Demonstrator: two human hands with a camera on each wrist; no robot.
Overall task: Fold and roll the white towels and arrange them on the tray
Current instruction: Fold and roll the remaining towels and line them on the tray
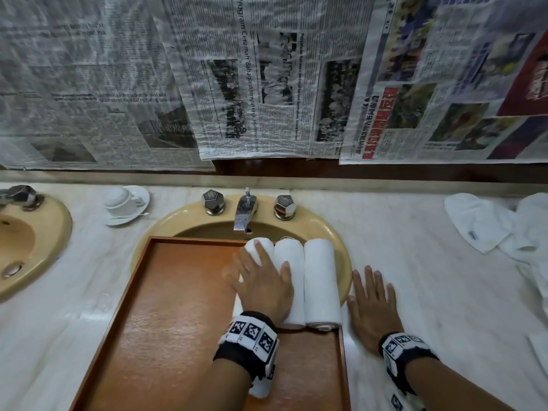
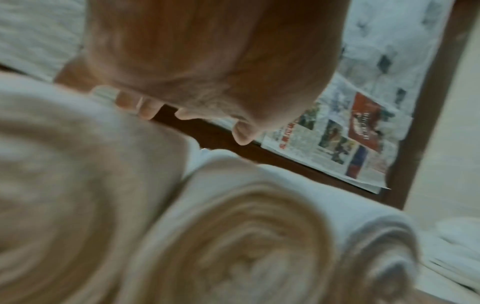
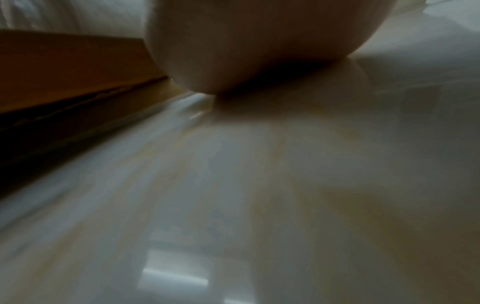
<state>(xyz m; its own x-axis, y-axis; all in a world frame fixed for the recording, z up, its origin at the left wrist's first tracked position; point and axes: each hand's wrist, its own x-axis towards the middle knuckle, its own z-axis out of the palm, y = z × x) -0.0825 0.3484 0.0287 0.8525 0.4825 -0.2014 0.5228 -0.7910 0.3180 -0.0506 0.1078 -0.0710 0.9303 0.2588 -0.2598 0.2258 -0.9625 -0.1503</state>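
Note:
Three rolled white towels lie side by side at the right end of the wooden tray [image 1: 166,292]. My left hand [image 1: 261,280] lies flat on the left roll [image 1: 258,246], fingers spread and straight, its thumb touching the middle roll [image 1: 296,301]. The right roll [image 1: 321,280] lies against the tray's right rim. In the left wrist view the spiral ends of the left roll [image 2: 64,185], middle roll [image 2: 233,246] and right roll [image 2: 381,257] show below my left hand [image 2: 207,72]. My right hand [image 1: 372,298] rests flat on the marble counter [image 1: 444,292], just right of the tray, holding nothing.
The tray sits across a beige sink [image 1: 335,232] with a chrome faucet [image 1: 244,212]. Loose white towels [image 1: 480,223] lie heaped at the counter's far right. A cup on a saucer [image 1: 126,203] stands at the back left, beside a second sink [image 1: 29,241]. Newspapers [image 1: 267,84] cover the wall.

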